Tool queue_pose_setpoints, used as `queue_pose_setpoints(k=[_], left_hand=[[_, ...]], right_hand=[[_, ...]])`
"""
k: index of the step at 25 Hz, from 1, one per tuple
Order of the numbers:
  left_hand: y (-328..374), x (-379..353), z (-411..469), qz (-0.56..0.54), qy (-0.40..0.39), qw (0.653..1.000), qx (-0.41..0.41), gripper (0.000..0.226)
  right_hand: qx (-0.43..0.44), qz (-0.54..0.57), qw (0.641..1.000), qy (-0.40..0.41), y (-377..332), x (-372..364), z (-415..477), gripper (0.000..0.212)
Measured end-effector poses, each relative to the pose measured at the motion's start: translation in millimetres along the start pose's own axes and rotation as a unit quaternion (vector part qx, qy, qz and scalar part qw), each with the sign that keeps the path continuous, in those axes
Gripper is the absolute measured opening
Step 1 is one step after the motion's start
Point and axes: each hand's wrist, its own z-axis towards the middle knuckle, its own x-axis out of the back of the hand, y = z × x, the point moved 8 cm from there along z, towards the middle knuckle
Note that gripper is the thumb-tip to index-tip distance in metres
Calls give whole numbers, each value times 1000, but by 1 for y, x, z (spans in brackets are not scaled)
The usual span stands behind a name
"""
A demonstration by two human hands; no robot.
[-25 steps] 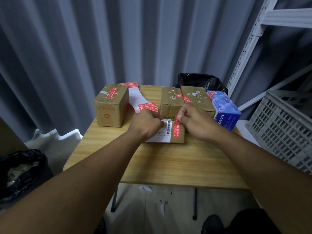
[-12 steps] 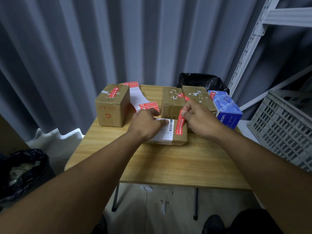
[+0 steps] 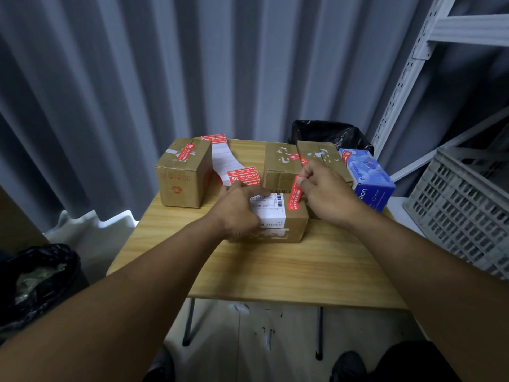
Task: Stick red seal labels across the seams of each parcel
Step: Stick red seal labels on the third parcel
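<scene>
A small cardboard parcel point(image 3: 294, 224) with a white shipping label lies in the middle of the wooden table point(image 3: 275, 271). My left hand point(image 3: 238, 208) grips its left side, thumb on top. My right hand point(image 3: 327, 191) pinches the upper end of a red seal label point(image 3: 295, 193); the label's lower end lies on the parcel's top near the right edge, and its upper end is lifted. A strip of red labels on white backing point(image 3: 228, 164) trails from behind the left parcel point(image 3: 183, 175).
Two more brown parcels point(image 3: 281, 164) stand at the back with red seals, a blue box point(image 3: 369, 177) to their right. A black bag point(image 3: 330, 133) sits behind. A grey crate point(image 3: 462, 210) and metal shelving stand right; a black bin point(image 3: 35, 282) stands lower left.
My right hand has lifted the red label's upper end up and back off the parcel. The parcel has shifted slightly toward me. My left hand stays on the parcel.
</scene>
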Motion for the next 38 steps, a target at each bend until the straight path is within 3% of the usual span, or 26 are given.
queue_pose_setpoints(k=[10, 28, 33, 38], left_hand=[[-6, -2, 7, -14, -13, 1000, 11, 73], [-6, -3, 5, -28, -9, 1000, 5, 74], [-11, -2, 4, -57, -14, 998, 27, 75], [-8, 2, 2, -151, -30, 987, 49, 55]], right_hand=[[10, -61, 998, -28, 2, -4, 1, 14], [-28, 25, 998, -54, 2, -2, 7, 11], [-36, 77, 996, -32, 3, 0, 5, 17], [-9, 88, 996, 22, -7, 12, 7, 16]])
